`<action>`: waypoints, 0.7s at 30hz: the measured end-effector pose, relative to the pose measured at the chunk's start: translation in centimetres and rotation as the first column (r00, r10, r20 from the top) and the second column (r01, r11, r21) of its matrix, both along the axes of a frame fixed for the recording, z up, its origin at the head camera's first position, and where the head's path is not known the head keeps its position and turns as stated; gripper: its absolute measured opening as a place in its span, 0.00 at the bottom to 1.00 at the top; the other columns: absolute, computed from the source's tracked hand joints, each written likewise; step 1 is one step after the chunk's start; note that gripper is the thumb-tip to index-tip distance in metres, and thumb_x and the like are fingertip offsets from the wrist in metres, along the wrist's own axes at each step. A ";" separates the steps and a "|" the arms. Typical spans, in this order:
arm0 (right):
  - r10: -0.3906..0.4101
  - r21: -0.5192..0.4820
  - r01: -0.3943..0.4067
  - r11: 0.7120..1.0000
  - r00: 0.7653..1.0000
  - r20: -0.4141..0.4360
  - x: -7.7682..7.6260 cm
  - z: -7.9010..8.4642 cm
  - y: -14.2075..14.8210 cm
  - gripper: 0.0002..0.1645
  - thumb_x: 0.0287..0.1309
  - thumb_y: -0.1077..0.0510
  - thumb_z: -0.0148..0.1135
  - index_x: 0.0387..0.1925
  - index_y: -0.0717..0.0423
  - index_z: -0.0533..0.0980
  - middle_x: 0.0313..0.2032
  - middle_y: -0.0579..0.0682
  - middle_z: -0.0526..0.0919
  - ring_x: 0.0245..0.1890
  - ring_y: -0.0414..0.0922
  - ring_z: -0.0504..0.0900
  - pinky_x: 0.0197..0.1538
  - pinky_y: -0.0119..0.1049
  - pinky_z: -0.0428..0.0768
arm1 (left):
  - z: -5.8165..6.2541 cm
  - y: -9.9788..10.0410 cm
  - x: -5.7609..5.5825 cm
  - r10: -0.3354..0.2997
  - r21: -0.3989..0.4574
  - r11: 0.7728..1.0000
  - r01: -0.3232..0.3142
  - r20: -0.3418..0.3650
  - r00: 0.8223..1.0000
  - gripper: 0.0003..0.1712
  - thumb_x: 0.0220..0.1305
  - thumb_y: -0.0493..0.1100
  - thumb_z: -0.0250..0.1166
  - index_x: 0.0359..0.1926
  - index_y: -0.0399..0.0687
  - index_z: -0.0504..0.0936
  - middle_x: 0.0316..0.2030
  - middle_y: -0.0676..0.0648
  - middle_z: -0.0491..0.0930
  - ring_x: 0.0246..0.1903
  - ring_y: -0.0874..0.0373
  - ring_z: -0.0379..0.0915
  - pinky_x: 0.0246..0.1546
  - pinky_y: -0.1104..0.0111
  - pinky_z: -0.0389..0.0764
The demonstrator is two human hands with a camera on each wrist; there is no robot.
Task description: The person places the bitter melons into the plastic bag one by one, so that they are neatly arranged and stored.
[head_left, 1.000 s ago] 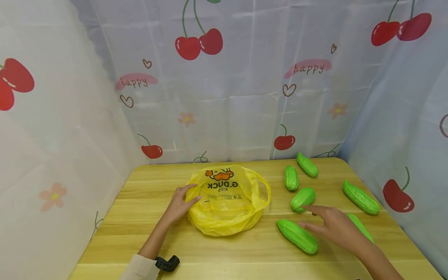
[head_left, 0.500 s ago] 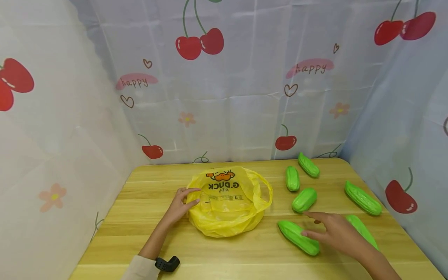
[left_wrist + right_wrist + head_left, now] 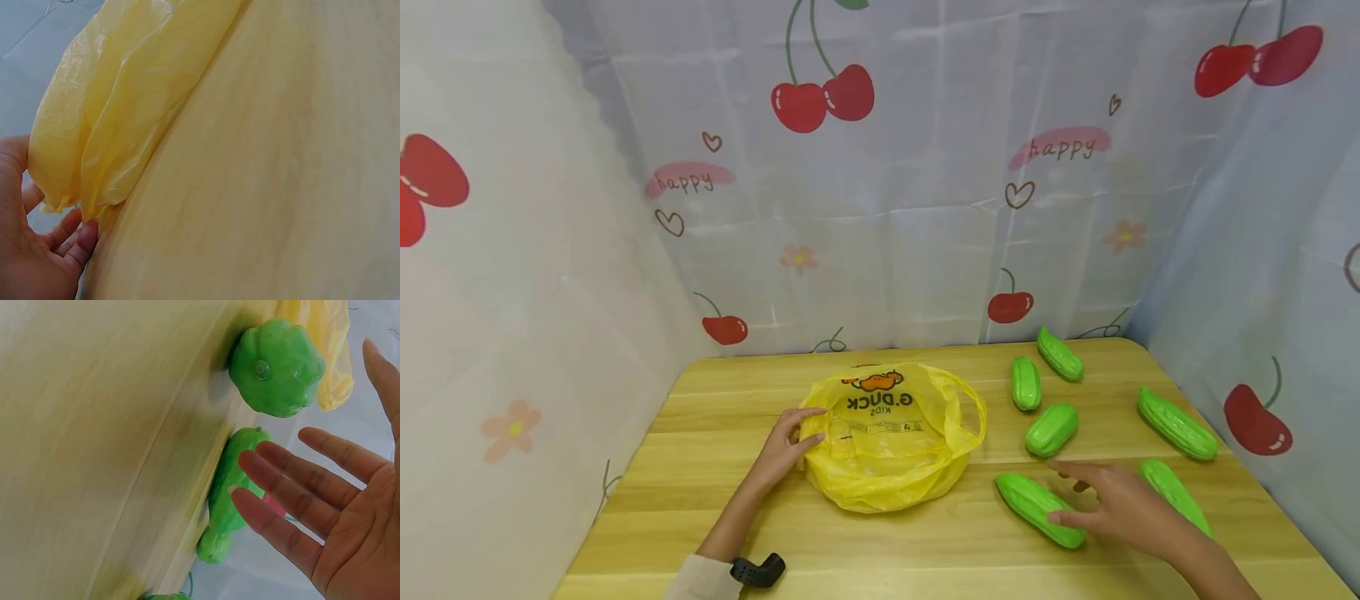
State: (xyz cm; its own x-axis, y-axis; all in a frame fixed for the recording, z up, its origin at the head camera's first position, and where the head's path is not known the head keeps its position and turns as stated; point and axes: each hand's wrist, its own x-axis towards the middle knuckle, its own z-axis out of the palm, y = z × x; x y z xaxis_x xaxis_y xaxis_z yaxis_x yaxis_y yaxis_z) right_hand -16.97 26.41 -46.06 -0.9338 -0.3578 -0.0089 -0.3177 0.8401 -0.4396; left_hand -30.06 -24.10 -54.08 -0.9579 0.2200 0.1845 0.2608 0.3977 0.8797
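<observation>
A yellow plastic bag [image 3: 887, 479] with a printed duck stands open-mouthed on the table. My left hand [image 3: 786, 450] grips its left rim, thumb and index finger over the edge; the left wrist view shows the other fingers at the folded plastic [image 3: 125, 125]. To the right, my right hand [image 3: 1123, 508] hovers with spread fingers and an empty palm. Below its thumb lies a long green ridged vegetable, like a cucumber [image 3: 1030, 500], whose lobed end [image 3: 278, 369] faces the right wrist camera. A shorter green one [image 3: 1052, 430] lies just beyond the index fingertip.
More green ridged vegetables lie on the right: two at the back [image 3: 1026, 383], one near the right edge [image 3: 1176, 423], one partly behind my right hand [image 3: 1176, 496]. A cherry-printed curtain [image 3: 880, 250] encloses the wooden table [image 3: 722, 417]. A black band [image 3: 758, 571] is on the left wrist.
My right hand has drawn back slightly toward the table's front, off the shorter green vegetable. The bag's printed back wall has sagged a little under my left hand's grip.
</observation>
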 end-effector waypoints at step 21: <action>0.123 -0.095 -0.115 0.989 0.989 0.086 0.2 -1.1 0.8 0.48 0.53 0.32 0.72 0.64 0.61 0.76 0.48 0.53 0.86 0.38 0.41 0.85 0.36 0.35 0.81 | -0.7 -0.2 0.3 -0.067 0.110 0.992 0.066 0.009 0.998 0.26 0.70 0.39 0.66 0.67 0.41 0.76 0.68 0.39 0.68 0.74 0.36 0.50 0.64 0.38 0.64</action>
State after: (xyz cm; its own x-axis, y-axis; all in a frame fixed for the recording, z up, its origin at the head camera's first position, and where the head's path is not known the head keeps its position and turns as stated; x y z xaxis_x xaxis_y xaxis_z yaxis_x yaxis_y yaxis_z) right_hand -16.75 27.16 -47.21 -0.8814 -0.4692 -0.0554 -0.3677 0.7547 -0.5433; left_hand -29.80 -24.28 -54.80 -0.9442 0.2624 0.1992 0.2722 0.2806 0.9204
